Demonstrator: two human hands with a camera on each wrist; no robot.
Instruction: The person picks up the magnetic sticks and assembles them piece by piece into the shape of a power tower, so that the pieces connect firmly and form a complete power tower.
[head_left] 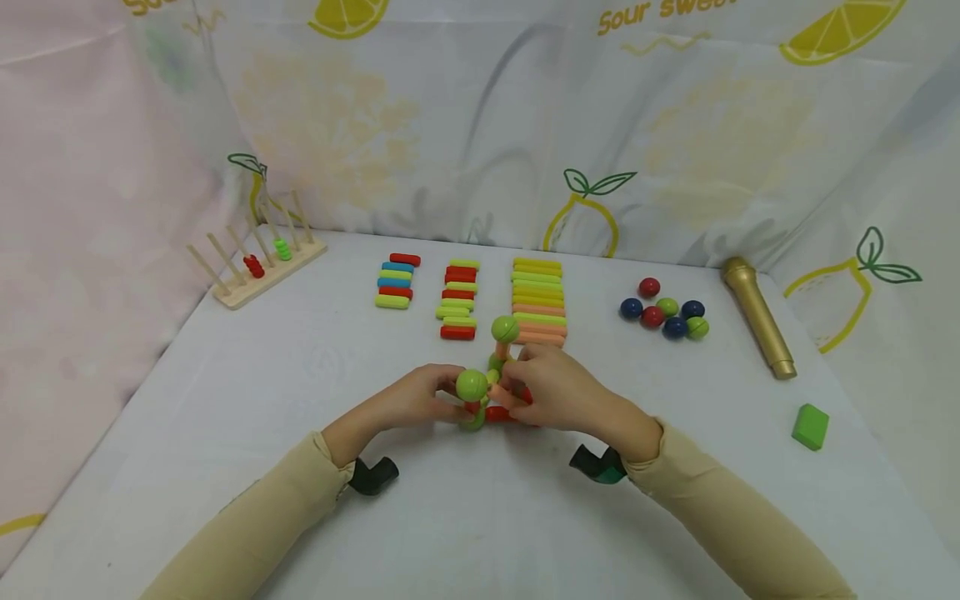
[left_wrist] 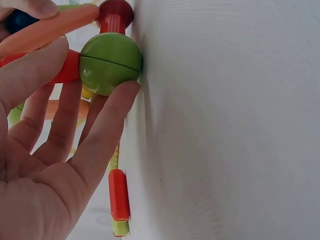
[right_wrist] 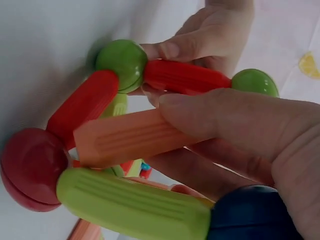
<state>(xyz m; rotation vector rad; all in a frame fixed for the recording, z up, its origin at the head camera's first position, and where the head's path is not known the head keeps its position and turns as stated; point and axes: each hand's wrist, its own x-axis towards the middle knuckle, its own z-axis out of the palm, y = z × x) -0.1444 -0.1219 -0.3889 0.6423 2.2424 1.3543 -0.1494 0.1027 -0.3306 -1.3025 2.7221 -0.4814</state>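
A frame of magnetic sticks and balls stands mid-table in the head view. My left hand (head_left: 416, 398) grips its near left corner, thumb and fingers about the lower green ball (left_wrist: 111, 65) and the upright red stick (right_wrist: 187, 76). Another green ball (head_left: 472, 385) tops that stick. My right hand (head_left: 558, 387) pinches an orange stick (right_wrist: 127, 137), whose free end points into the frame. In the right wrist view, a dark red ball (right_wrist: 35, 170) joins a lying red stick (right_wrist: 85, 107) and a light green stick (right_wrist: 135, 202), which leads to a dark blue ball (right_wrist: 252, 215).
Behind the frame lie rows of coloured sticks (head_left: 537, 279). Several loose balls (head_left: 652, 317) sit to the right, beside a gold microphone-shaped object (head_left: 759, 317) and a green block (head_left: 811, 427). A wooden peg rack (head_left: 270, 275) with beads stands far left. A printed cloth (head_left: 435, 108) hangs behind.
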